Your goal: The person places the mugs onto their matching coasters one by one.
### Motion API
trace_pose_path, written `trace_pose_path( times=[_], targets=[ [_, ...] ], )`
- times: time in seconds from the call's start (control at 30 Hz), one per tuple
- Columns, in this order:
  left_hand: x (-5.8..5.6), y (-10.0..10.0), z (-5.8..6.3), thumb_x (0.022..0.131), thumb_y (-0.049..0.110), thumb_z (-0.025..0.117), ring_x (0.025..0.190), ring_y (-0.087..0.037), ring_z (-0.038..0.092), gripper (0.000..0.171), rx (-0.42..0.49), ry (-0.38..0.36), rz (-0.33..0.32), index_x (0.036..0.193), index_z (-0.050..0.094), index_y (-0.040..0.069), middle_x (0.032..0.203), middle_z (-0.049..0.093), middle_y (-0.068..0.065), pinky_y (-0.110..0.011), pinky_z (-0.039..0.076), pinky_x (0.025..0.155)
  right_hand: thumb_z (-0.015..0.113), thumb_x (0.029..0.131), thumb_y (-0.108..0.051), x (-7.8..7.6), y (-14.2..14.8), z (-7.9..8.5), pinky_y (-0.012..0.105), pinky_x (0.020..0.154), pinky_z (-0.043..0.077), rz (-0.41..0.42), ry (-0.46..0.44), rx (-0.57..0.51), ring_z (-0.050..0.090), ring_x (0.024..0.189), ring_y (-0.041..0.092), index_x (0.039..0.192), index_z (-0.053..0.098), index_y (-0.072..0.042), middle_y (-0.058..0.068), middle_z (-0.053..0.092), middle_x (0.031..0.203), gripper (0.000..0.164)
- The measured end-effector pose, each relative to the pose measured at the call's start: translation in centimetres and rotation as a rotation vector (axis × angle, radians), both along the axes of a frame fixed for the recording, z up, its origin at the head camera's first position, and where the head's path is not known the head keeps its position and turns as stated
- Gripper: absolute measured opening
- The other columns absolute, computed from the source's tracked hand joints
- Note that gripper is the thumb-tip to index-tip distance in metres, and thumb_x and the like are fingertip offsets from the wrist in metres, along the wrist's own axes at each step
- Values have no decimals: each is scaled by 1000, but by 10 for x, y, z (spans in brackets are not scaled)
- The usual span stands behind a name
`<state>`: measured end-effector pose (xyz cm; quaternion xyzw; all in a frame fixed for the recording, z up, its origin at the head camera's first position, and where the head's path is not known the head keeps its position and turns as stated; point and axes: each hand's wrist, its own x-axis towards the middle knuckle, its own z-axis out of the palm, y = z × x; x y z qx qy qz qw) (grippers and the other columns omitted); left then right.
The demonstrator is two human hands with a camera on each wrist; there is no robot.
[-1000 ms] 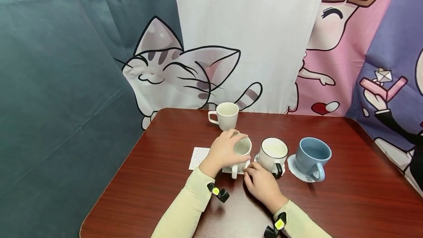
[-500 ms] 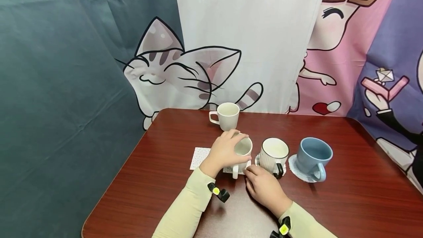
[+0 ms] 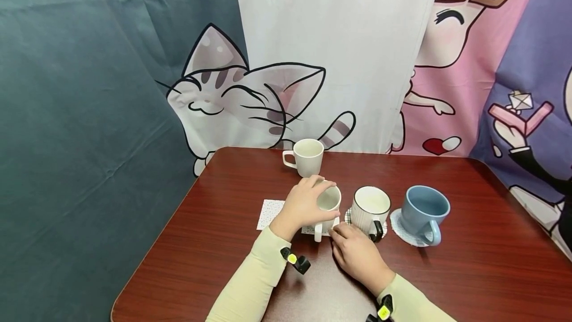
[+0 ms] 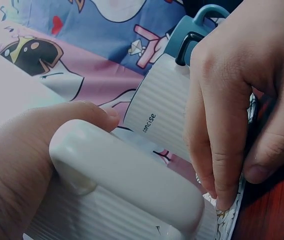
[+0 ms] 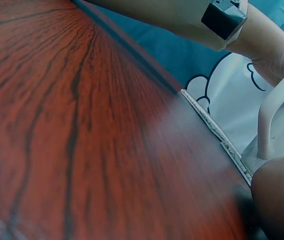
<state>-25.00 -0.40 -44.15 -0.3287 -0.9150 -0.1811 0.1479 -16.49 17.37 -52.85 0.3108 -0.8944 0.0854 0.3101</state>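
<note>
My left hand (image 3: 302, 203) grips a white ribbed mug (image 3: 329, 203) from its left side, thumb toward the near rim. That mug sits on a square speckled coaster (image 3: 308, 230), its handle (image 4: 127, 172) facing me. My right hand (image 3: 358, 258) lies low at the coaster's right corner; in the left wrist view its fingertips (image 4: 226, 196) touch the patterned coaster edge, the thumb apart from them. Just right stands a white ribbed mug with black rim and black handle (image 3: 370, 208), on a checked coaster. In the right wrist view part of the gripped mug (image 5: 277, 135) shows.
A blue mug (image 3: 423, 210) stands on a round pale coaster (image 3: 404, 232) to the right. Another white mug (image 3: 308, 157) is at the back of the red-brown table (image 3: 201, 252). A second speckled square coaster (image 3: 270, 211) lies left of my left hand. Printed curtains (image 3: 357, 39) hang behind.
My right hand and wrist have shifted slightly to the right and toward me, fingertips staying by the coaster. The left hand keeps its hold on the mug, and the other mugs stay put.
</note>
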Motion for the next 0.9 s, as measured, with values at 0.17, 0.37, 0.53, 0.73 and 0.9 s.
trace_pose_path(
  times=[0.17,0.37,0.53,0.73,0.9],
  targets=[
    [1,0,1,74,61,77,116,-22,56,70,11,-1,0,137,61,33,134,56,2,-43,51,87,72,81,-11,1,-1,1,45,82,55,-5,-2,-10,66,92,27,104,75,-1,8,66,100,25],
    [0,1,-1,74,58,78,117,-23,55,69,47,-11,-14,136,63,31,133,56,0,-41,50,89,74,80,-11,0,-1,0,44,80,55,-8,-1,-23,66,91,27,104,75,-1,9,67,99,25],
    [0,1,-2,74,57,80,118,-23,53,70,59,-31,-16,136,62,31,133,56,0,-41,49,92,75,81,-12,0,-2,-1,43,80,56,-17,-4,-20,67,91,27,104,75,-2,8,67,100,25],
    [1,1,0,74,58,79,118,-23,53,71,44,-47,3,137,62,31,133,55,1,-40,49,91,75,81,-13,0,-2,-1,43,80,56,-24,-8,-18,67,91,26,104,75,-2,8,67,100,26],
    [2,2,1,74,58,79,118,-23,53,71,35,-53,9,137,61,31,134,55,1,-41,49,91,75,80,-12,0,-2,-1,42,78,56,-21,-5,-28,67,90,25,103,75,-2,8,67,99,25]
  ],
)
